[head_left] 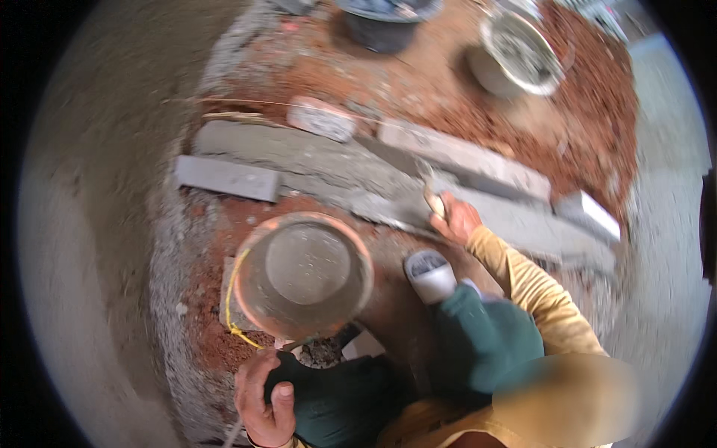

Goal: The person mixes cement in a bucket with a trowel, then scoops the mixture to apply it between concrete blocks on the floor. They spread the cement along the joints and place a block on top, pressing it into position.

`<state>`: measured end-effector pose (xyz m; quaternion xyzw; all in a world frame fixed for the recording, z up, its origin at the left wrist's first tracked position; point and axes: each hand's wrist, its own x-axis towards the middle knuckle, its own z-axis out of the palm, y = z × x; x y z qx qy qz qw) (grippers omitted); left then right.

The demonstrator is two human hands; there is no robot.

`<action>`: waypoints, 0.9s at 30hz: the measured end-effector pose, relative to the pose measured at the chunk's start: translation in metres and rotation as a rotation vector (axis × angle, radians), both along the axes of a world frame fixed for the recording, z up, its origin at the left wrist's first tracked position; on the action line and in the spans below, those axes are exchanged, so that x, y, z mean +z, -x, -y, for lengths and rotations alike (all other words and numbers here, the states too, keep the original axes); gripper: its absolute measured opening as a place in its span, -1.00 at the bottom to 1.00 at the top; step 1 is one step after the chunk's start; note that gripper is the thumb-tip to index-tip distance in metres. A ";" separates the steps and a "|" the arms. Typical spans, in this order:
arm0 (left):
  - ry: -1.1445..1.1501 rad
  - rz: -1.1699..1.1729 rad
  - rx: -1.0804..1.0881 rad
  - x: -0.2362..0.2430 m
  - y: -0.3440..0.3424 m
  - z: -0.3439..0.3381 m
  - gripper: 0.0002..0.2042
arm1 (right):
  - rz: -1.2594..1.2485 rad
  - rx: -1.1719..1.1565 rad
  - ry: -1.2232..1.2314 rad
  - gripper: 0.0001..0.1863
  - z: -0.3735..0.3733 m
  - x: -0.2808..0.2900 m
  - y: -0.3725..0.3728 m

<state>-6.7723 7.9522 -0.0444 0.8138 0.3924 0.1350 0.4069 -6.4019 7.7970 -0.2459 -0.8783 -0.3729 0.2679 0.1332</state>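
My right hand is closed round the pale handle of a trowel. Its blade, partly blurred, reaches over a bed of wet grey mortar. Just beyond the blade, a long pale block lies along the far side of the mortar. My left hand is beside my left knee, thumb and fingers apart, with nothing in it. Ahead of that hand stands an orange-rimmed bucket with a yellow cord handle; grey, wet material coats its inside.
A string runs past a short brick. Separate blocks lie at the left and right of the mortar. Beyond, on reddish soil, stand a dark tub and a pale basin of grey mix. A wall rises at right.
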 end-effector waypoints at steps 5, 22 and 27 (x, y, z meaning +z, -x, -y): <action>0.076 -0.087 0.007 0.001 -0.026 -0.011 -0.57 | -0.072 -0.250 -0.121 -0.58 0.097 0.047 0.025; 0.154 0.060 -0.250 -0.035 -0.039 -0.026 -0.64 | 0.116 -0.662 -0.060 -0.61 0.264 0.145 0.094; 0.104 0.127 -0.325 -0.023 -0.024 -0.021 -0.62 | -0.012 -0.320 -0.104 -0.57 0.170 0.121 0.057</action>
